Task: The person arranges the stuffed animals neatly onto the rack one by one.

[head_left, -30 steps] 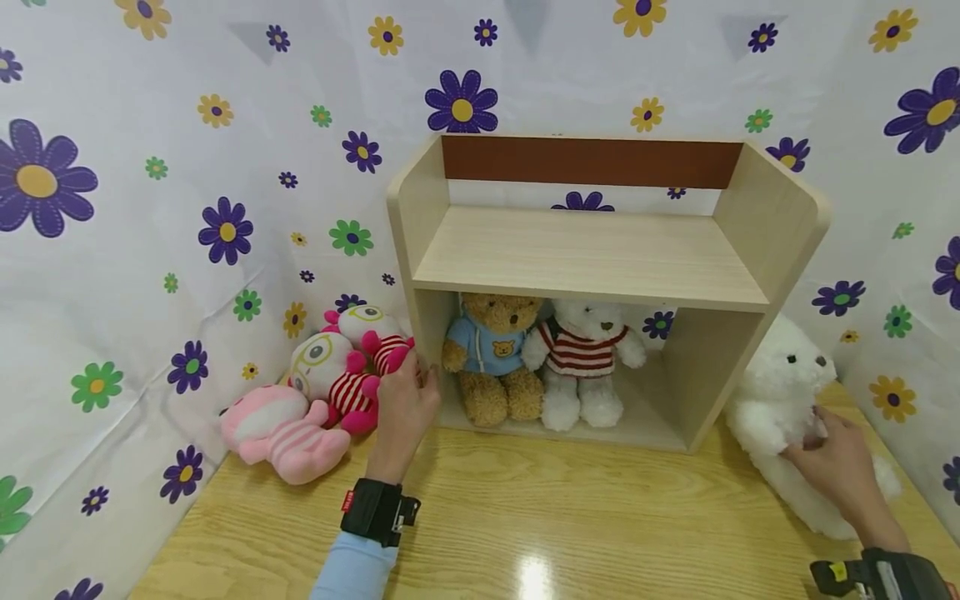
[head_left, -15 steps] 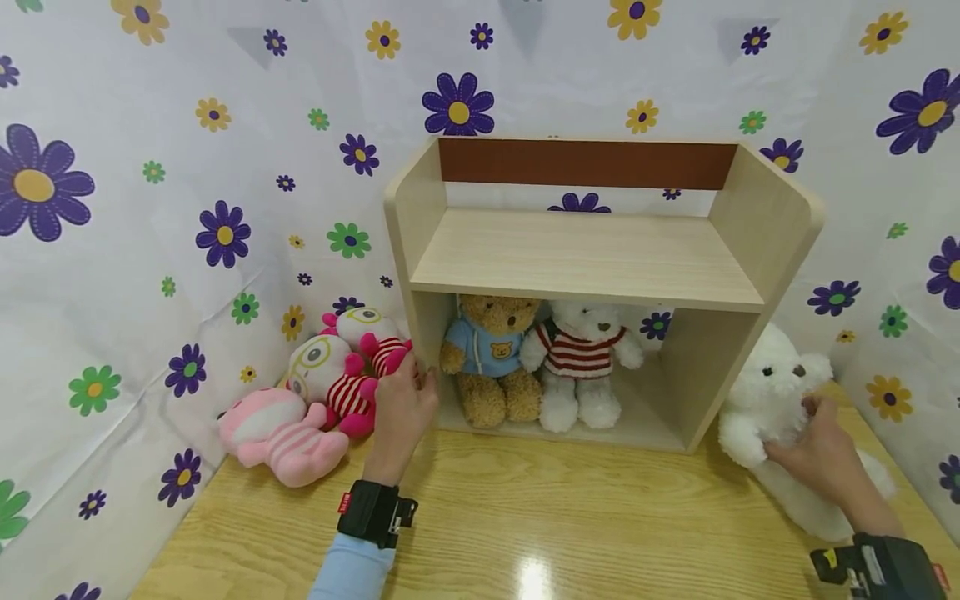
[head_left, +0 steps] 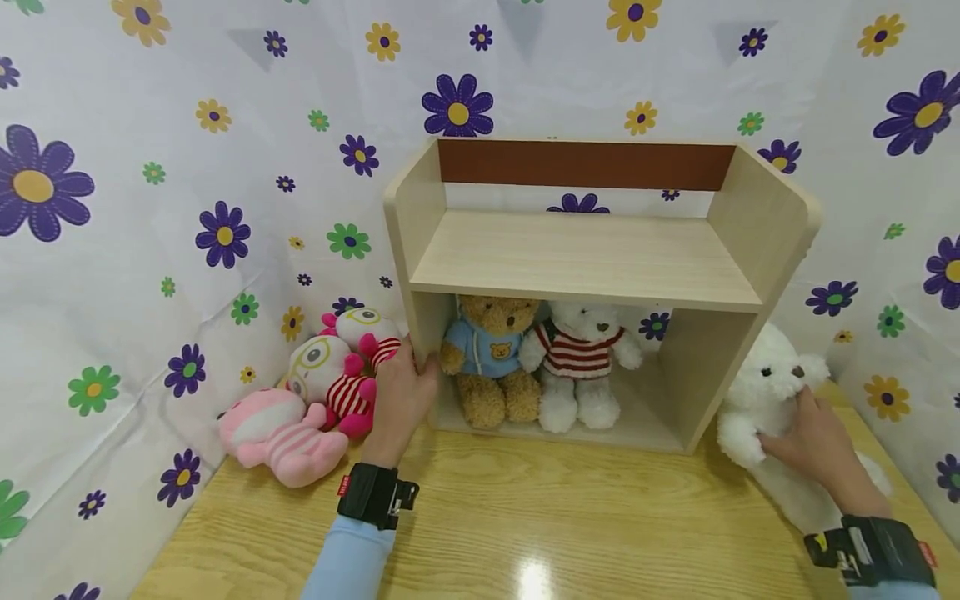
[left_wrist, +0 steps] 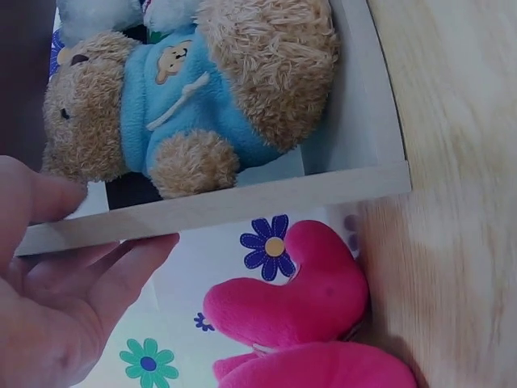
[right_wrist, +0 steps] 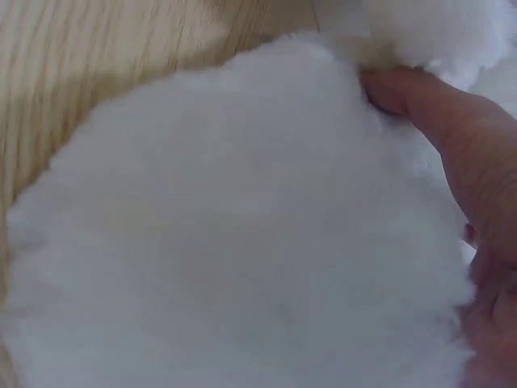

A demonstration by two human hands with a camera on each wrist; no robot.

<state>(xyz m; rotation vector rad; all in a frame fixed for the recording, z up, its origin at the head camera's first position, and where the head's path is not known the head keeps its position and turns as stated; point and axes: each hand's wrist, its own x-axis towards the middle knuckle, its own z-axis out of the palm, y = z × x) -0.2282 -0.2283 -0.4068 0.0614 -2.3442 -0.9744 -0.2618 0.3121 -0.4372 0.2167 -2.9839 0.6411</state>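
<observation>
Lower left of the head view: pink striped plush lies on the wooden table w/ two red-striped plushies just behind it. Left hand grips the front edge of the shelf unit's left side panel, thumb inside, fingers outside, near centre frame. Inside the lower compartment sit a brown bear in blue hoodie & a white bear in striped sweater side by side; at lower right the right hand presses into the big white plush bear, fingers sunk in fur, just beside the unit's right panel.
</observation>
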